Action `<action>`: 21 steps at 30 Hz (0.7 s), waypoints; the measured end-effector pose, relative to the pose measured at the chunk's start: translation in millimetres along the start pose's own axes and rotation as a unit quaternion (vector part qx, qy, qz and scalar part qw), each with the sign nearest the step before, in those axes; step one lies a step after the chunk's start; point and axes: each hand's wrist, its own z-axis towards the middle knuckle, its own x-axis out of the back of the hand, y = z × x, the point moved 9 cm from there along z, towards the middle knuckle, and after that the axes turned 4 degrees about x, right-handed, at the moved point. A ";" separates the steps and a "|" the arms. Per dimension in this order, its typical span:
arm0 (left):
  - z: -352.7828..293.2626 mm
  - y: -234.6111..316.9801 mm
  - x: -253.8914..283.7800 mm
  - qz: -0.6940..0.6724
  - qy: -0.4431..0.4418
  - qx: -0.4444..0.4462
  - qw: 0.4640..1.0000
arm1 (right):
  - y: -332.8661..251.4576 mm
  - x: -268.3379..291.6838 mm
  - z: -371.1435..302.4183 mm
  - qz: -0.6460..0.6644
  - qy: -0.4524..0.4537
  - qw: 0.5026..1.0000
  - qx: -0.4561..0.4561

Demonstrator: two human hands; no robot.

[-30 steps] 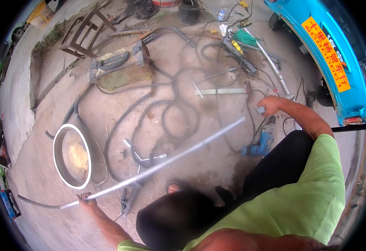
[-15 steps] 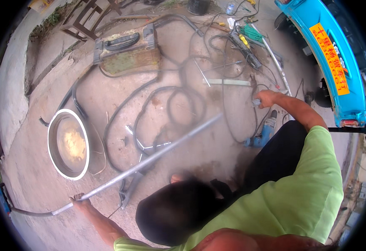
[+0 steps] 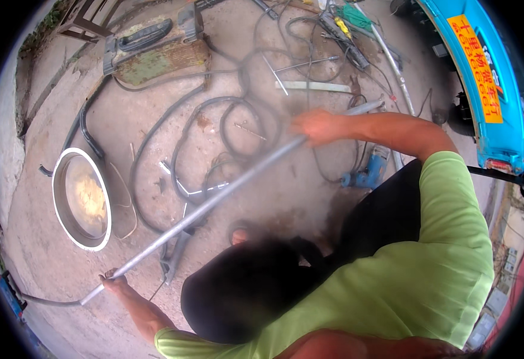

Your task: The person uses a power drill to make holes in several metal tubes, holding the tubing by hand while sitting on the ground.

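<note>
A long silvery metal pipe point(image 3: 214, 206) slants across the view, from near left to far right. Around its near-left part my left hand point(image 3: 116, 282) is closed. At the lower left, a dark hose or cable point(image 3: 49, 301) meets the pipe's end. My right hand point(image 3: 319, 127), slightly blurred, is closed about the pipe farther along. A grey tube length point(image 3: 367, 107) shows beyond that hand; whether it is the same piece I cannot tell. Below the pipe lies a dark clamp-like tool point(image 3: 175, 260), and a blue power tool point(image 3: 371, 170) rests beside my knee.
A white-rimmed basin point(image 3: 107, 224) stands at left. Behind it sits a worn metal box with a handle point(image 3: 160, 60), possibly a welding machine. Looped cables point(image 3: 178, 119), a four-way wrench point(image 3: 184, 191) and a T-shaped rod point(image 3: 280, 75) lie on the ground. A blue vehicle point(image 3: 504, 140) borders the right.
My right hand has moved left onto the pipe from beyond its end, where it held a grey tubular piece. My left hand keeps its hold. The whole view has shifted slightly.
</note>
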 end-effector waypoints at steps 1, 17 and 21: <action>1.2 4.4 5.4 -0.009 -0.001 0.006 1.000 | -4.6 -8.2 15.8 -0.003 -0.028 1.000 0.005; 114.9 -23.5 94.6 0.082 0.183 -0.024 0.979 | -24.0 -6.8 51.3 -0.027 -0.056 0.998 -0.006; 98.6 71.3 76.5 0.748 0.025 -0.367 0.553 | -48.0 -13.3 72.0 -0.004 -0.037 0.999 0.019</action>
